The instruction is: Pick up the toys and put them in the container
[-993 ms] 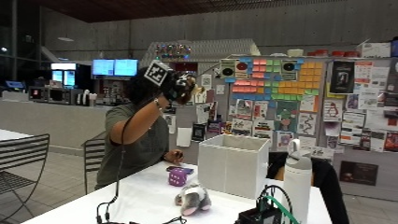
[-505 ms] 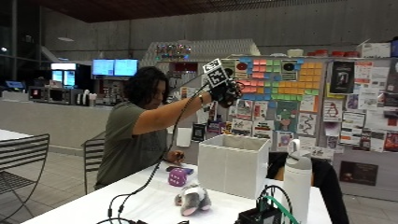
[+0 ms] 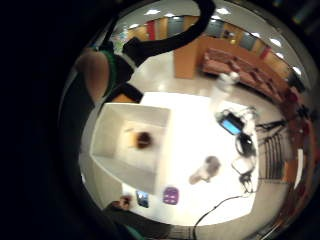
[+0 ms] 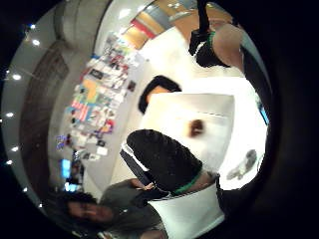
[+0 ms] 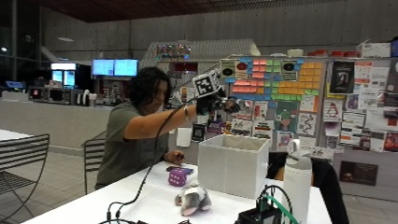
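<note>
In the outside view my gloved right hand [image 5: 214, 102] is raised above the open top of the white container [image 5: 233, 163], gripping nothing. Both palm views look down into the container [image 3: 112, 167], where a small brown toy [image 3: 144, 139] [image 4: 196, 127] lies on the floor. A gloved finger [image 4: 164, 159] stretches across the thumb side view. A purple dice toy [image 5: 178, 177] [image 3: 170, 195] and a grey plush toy [image 5: 193, 200] [image 3: 205, 170] sit on the white table [image 5: 149, 205] in front of the container. The bare left hand [image 5: 174, 157] rests by the dice.
A white bottle [image 5: 296, 179] stands to the right of the container. A black device with green cables [image 5: 261, 215] sits at the table's near edge. A metal chair [image 5: 24, 158] stands on the left. A cable [image 5: 143, 186] hangs from my arm to the table.
My gloved hand has swung from beside the person's head to the right, over the container, and has come slightly lower in the last half second. The toys on the table have not moved.
</note>
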Action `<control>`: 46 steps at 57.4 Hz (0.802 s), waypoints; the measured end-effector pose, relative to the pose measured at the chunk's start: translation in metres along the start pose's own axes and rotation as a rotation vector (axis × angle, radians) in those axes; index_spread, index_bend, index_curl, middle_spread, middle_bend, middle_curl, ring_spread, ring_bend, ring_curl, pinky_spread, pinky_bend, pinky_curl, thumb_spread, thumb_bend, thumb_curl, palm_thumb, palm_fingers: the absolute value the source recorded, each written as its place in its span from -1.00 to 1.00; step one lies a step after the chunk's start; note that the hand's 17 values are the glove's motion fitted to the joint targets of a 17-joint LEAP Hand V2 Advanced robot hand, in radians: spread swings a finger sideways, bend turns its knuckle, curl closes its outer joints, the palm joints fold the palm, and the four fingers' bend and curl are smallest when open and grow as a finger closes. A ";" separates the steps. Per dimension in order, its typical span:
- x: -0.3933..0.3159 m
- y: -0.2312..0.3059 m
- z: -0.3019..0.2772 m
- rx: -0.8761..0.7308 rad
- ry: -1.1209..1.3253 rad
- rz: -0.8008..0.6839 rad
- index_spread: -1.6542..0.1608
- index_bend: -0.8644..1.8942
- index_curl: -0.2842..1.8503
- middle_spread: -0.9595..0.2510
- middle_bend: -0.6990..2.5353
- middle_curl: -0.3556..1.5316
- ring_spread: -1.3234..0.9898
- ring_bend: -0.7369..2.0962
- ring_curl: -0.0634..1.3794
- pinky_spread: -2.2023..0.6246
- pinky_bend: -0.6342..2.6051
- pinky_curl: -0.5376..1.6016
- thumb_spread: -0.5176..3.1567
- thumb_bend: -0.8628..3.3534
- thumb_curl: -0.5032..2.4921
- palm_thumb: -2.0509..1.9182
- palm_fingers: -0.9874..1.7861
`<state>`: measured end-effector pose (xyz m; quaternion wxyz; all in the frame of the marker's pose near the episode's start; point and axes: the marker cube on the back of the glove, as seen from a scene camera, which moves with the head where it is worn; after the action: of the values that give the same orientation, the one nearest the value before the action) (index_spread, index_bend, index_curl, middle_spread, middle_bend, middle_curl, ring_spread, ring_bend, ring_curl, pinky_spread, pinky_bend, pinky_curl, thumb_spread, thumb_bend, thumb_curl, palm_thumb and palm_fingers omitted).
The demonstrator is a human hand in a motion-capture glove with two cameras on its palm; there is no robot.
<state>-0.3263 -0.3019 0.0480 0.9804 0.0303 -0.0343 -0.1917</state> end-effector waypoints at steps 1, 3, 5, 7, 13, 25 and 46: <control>0.014 0.005 0.005 -0.003 0.030 0.026 0.29 -0.06 -0.11 0.21 -0.27 0.06 -0.13 0.12 -0.40 0.49 -0.07 -0.19 -0.11 -0.63 -0.52 -0.02 -0.02; 0.046 0.016 0.016 -0.017 0.082 0.089 0.29 -0.05 -0.11 0.22 -0.27 0.05 -0.14 0.11 -0.40 0.49 -0.08 -0.19 -0.11 -0.63 -0.52 -0.02 -0.02; 0.073 0.028 0.029 -0.039 0.095 0.144 0.30 -0.04 -0.11 0.21 -0.27 0.05 -0.14 0.10 -0.41 0.49 -0.09 -0.20 -0.11 -0.63 -0.52 -0.02 -0.02; 0.096 0.041 0.041 -0.065 0.077 0.192 0.30 -0.04 -0.11 0.21 -0.27 0.05 -0.14 0.09 -0.41 0.50 -0.10 -0.20 -0.11 -0.62 -0.53 -0.01 -0.02; 0.166 0.088 0.099 -0.153 0.077 0.326 0.31 -0.03 -0.11 0.22 -0.28 0.03 -0.14 0.07 -0.42 0.51 -0.11 -0.21 -0.11 -0.62 -0.53 -0.01 -0.03; 0.245 0.170 0.227 -0.334 0.098 0.437 0.31 -0.02 -0.12 0.26 -0.42 -0.05 -0.04 -0.23 -0.56 0.56 -0.01 -0.16 -0.13 -0.60 -0.50 0.03 -0.39; 0.237 0.190 0.244 0.172 0.117 0.408 0.37 -0.09 -0.15 0.14 -0.28 0.01 -0.19 0.24 -0.34 0.42 -0.21 -0.25 -0.17 -0.48 -0.35 0.34 0.33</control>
<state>-0.0553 -0.2270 0.3176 0.9930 0.1174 0.0007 0.0162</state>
